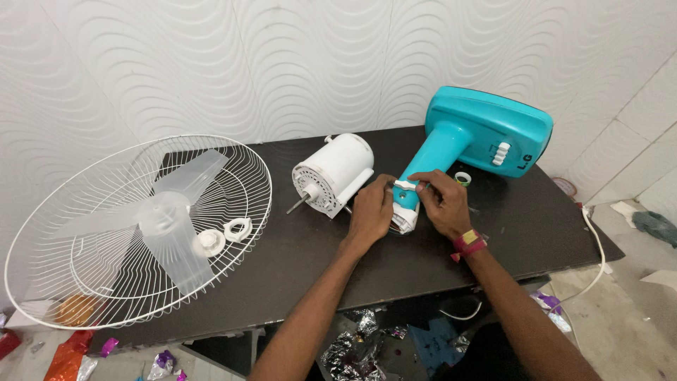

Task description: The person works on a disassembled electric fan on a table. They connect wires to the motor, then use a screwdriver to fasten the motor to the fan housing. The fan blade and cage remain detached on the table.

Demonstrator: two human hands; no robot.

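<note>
Grip: my left hand (369, 210) and right hand (443, 202) both closed on the turquoise plastic fan stand's neck (417, 185), lying mid-table beside the white cylindrical motor housing (333, 173) | Risk: stand may roll, fingers slip, motor nudged toward the dark table (296, 261) edge.

Turquoise plastic fan stand (474, 137), white ribbed motor housing (333, 173), white wire fan guard (138, 229), translucent frosted fan blade (171, 222), dark brown tabletop (317, 247), white wall of embossed wavy pattern (211, 63), red wristband (469, 243)

One motor (333, 173), one grille (106, 282), two hands (370, 212)
</note>
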